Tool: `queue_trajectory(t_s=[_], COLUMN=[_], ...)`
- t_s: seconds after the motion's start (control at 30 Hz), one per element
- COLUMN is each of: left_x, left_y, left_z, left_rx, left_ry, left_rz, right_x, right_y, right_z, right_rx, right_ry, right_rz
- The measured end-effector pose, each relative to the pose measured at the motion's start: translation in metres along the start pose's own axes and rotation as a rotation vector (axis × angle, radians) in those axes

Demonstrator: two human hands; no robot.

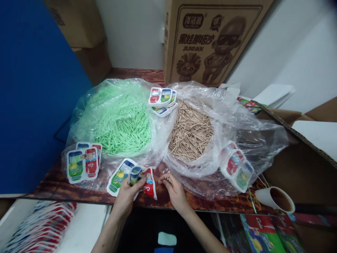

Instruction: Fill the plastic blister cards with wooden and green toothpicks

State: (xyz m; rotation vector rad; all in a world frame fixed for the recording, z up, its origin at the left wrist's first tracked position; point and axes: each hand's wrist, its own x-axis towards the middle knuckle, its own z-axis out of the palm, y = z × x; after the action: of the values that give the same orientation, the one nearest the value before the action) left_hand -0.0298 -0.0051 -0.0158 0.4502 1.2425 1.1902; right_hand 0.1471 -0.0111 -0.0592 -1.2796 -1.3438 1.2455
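My left hand (126,194) is closed on a small printed plastic pack (137,177) with green, blue and red sections, held at the table's near edge. My right hand (172,188) is pinched shut on a small bundle of tan sticks (169,180) right beside that pack. Behind my hands lie two open clear plastic bags: one full of green sticks (119,123), one full of tan sticks (191,131).
More printed packs lie at the left (83,164), on top between the bags (162,98) and at the right (237,167). A paper cup (275,198) lies tipped at the right. A cardboard box (210,38) stands behind; a blue panel (31,95) at left.
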Motion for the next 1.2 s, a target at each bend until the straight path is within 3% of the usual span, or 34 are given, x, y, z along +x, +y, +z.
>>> queue_trajectory(t_s=[0.1, 0.23, 0.37, 0.6, 0.8, 1.0, 1.2], left_x=[-0.004, -0.005, -0.007, -0.011, -0.011, -0.009, -0.007], left_y=[0.002, -0.001, -0.008, -0.012, -0.013, -0.009, -0.002], left_z=[0.007, 0.012, 0.016, 0.015, 0.017, 0.016, 0.012], left_rx=[0.026, 0.059, 0.095, 0.114, 0.135, 0.207, 0.275], left_ry=[-0.039, -0.095, -0.152, -0.16, -0.165, -0.139, -0.202], left_rz=[0.009, -0.03, -0.047, -0.032, -0.02, 0.089, 0.182], right_x=[0.008, 0.031, 0.053, 0.053, 0.04, 0.028, 0.012], right_y=[-0.015, -0.059, -0.097, -0.106, -0.098, -0.104, -0.111], right_z=[-0.007, -0.023, -0.028, -0.014, -0.016, -0.026, -0.033], right_rx=[0.166, 0.452, 0.731, 0.781, 0.684, 0.44, -0.013], right_ry=[0.025, 0.063, -0.015, -0.157, -0.251, -0.372, -0.205], right_rz=[0.065, 0.108, 0.112, 0.286, 0.338, 0.248, -0.036])
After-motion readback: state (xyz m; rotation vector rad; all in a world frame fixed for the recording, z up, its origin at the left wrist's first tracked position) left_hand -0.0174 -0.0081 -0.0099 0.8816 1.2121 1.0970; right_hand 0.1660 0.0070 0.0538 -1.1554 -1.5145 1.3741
